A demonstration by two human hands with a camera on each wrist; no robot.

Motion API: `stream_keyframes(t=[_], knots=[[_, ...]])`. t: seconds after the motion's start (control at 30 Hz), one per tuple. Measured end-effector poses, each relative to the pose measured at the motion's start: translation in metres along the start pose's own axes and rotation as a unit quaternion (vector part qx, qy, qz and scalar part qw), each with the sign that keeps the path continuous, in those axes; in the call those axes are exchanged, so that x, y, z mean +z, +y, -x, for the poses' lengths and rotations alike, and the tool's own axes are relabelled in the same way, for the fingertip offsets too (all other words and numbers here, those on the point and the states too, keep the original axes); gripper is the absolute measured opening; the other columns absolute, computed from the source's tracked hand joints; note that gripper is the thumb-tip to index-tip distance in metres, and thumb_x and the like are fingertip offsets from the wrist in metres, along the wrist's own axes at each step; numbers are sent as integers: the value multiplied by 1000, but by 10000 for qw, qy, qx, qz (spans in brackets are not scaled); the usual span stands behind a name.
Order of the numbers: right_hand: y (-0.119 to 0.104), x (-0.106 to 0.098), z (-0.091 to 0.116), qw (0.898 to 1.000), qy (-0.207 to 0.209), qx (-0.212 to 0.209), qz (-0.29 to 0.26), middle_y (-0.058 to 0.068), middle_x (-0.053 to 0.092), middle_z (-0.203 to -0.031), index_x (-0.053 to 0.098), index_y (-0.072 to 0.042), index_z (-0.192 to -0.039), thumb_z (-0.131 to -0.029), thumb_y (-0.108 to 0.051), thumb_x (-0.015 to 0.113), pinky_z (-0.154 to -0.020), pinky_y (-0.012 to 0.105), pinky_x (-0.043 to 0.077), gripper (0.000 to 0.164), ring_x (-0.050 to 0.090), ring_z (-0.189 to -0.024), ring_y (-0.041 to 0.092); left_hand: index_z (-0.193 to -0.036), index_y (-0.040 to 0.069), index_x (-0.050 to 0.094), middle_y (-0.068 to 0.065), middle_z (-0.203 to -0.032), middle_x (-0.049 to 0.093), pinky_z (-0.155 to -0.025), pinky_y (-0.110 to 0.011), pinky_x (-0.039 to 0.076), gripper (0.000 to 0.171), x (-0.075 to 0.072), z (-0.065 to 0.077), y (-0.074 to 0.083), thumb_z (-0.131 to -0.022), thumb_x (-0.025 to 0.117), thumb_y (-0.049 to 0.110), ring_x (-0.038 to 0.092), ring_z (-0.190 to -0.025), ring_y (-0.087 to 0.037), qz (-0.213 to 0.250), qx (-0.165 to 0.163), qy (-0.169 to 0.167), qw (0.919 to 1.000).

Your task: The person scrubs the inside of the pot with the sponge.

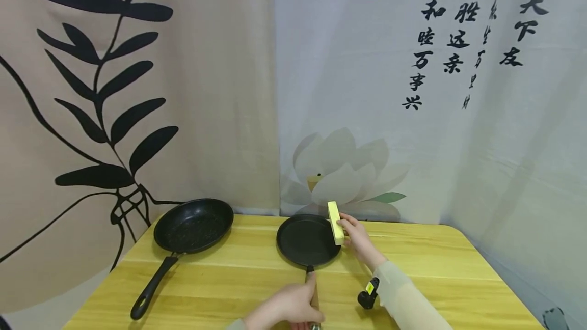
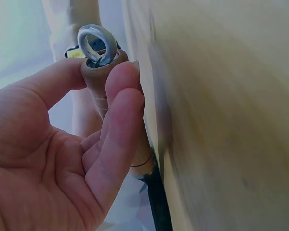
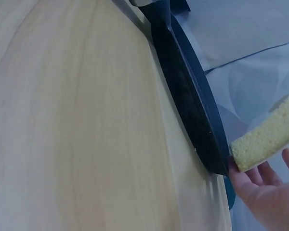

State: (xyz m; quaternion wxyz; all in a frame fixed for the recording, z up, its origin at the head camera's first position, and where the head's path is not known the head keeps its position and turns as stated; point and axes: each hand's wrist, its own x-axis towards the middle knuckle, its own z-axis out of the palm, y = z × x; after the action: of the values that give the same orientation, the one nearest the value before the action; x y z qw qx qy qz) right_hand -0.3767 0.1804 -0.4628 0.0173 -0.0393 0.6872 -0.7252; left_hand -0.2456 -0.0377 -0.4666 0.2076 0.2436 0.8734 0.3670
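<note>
A small, flat black pan [image 1: 308, 241] with a wooden handle [image 2: 97, 79] lies at the middle of the table's far side. My left hand [image 1: 293, 303] grips that handle near its end, thumb on one side and fingers curled on the other; a metal ring [image 2: 97, 41] sticks out past them. In my right hand [image 1: 359, 241] a pale yellow sponge [image 1: 336, 223] is held between thumb and fingers, upright at the pan's right rim. The right wrist view shows the sponge [image 3: 267, 134] beyond the pan's edge, above the fingers.
To the left stands a larger black frying pan [image 1: 194, 225], its handle pointing toward the front. A small black device [image 1: 368, 294] with a yellow label sits by the right sleeve. Behind the wooden table [image 1: 426, 264] hangs a printed curtain [image 1: 220, 90].
</note>
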Motion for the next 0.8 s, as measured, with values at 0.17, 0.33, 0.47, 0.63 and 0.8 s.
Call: stream_keyframes(t=[0.17, 0.33, 0.47, 0.63, 0.8], knots=[[-1, -10, 2, 9999, 155, -13, -1, 14, 56, -115, 39, -2, -145, -99, -18, 51, -68, 31, 51, 51, 56, -85, 16, -148, -14, 19, -2, -56, 60, -41, -25, 45, 92, -3, 11, 31, -83, 74, 23, 52, -39, -13, 117, -30, -27, 9999], [-1, -23, 6, 9996, 273, 39, 40, 14, 53, -117, 38, -1, -146, -100, -19, 49, -71, 32, 51, 50, 54, -87, 17, -148, -15, 17, 2, -60, 63, -42, -25, 44, 94, 9, -5, 30, -83, 74, 23, 55, -42, -13, 69, -41, -134, 9999], [-3, -36, 11, 9993, 337, 62, 113, 14, 51, -118, 35, -1, -147, -101, -21, 48, -71, 32, 51, 52, 53, -88, 17, -151, -9, 10, 6, -65, 66, -43, -28, 47, 108, 31, -46, -6, -80, 76, 38, 60, -47, -14, 129, 122, -395, 9991], [-5, -54, 15, 9985, 503, 109, 174, 13, 51, -117, 35, -2, -147, -101, -22, 49, -71, 32, 52, 52, 52, -88, 17, -153, -5, 8, 8, -65, 67, -44, -28, 50, 113, 49, -77, -22, -79, 76, 47, 61, -47, -13, 214, 238, -553, 9980], [-7, -69, 19, 9978, 608, 55, 242, 14, 51, -119, 34, -1, -148, -101, -23, 49, -72, 33, 53, 54, 54, -89, 17, -148, -12, 16, 3, -58, 64, -42, -29, 49, 97, 39, -49, 40, -83, 75, 31, 57, -42, -15, -73, 12, -382, 9992]])
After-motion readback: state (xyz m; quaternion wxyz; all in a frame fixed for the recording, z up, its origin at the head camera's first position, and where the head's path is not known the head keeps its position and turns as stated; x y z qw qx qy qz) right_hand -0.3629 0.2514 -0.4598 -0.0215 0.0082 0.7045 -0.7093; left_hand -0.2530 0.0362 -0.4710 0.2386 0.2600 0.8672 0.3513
